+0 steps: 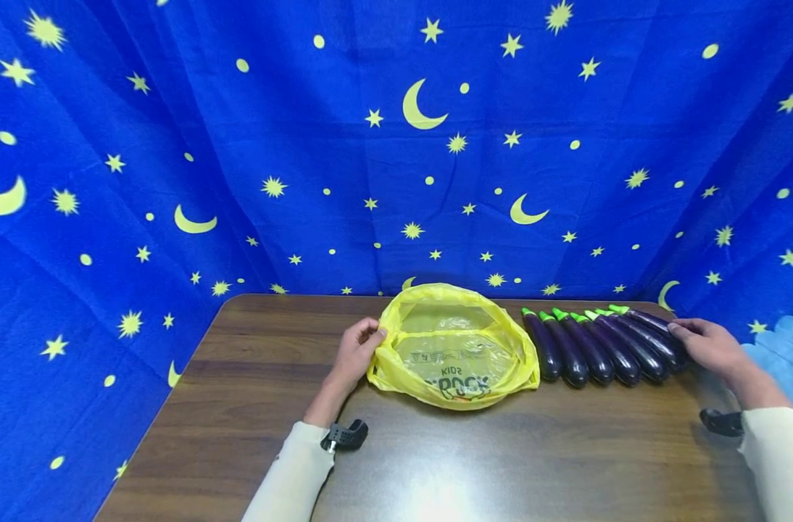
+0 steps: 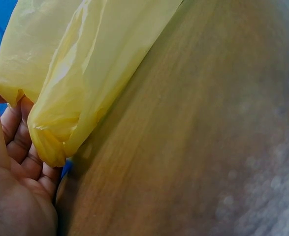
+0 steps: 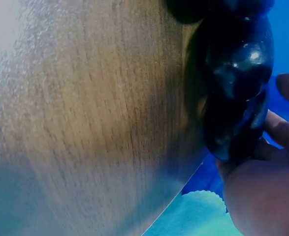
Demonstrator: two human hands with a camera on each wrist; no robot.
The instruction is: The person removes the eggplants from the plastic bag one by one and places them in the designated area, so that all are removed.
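A yellow plastic bag (image 1: 458, 397) stands on the table with its mouth spread wide, dark print showing inside. At its left rim, my left hand (image 1: 359, 351) pinches the plastic between thumb and fingers; the left wrist view shows the bag's folds (image 2: 60, 113) against those fingers. Right of the bag, several glossy dark purple eggplants (image 1: 575, 351) with bright green caps lie side by side. My right hand (image 1: 712, 351) holds the rightmost eggplant (image 1: 651, 319). In the right wrist view, fingers curl about a dark eggplant (image 3: 238, 113), part of them hidden behind it.
The brown wooden table (image 1: 240, 406) ends at a back edge just behind the bag and eggplants. A blue curtain (image 1: 344, 145) with yellow moons and stars hangs behind and at both sides. Light blue cloth (image 1: 784, 355) shows at the far right.
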